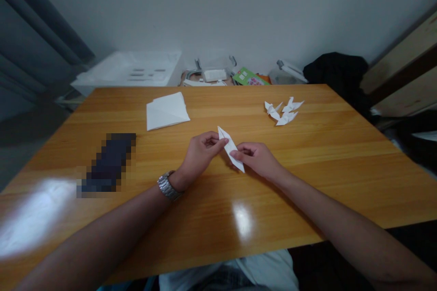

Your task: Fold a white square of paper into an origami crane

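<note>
Three paper birds (289,107) beyond the folded paper (231,146)

On the wooden table (341,154), between eight and nine o'clock, lies a dark flat object (111,161), its detail blurred into blocks. Behind the table's far edge, at ten o'clock, sits a white tray (116,67) with slots in it; farther out at ten hangs a grey-blue curtain (37,22). At one o'clock a green booklet (249,76) lies among clutter. Near two, a black heap (336,72) slumps beside pale wooden boards (399,52). A pale wall (218,9) rises at twelve
</note>
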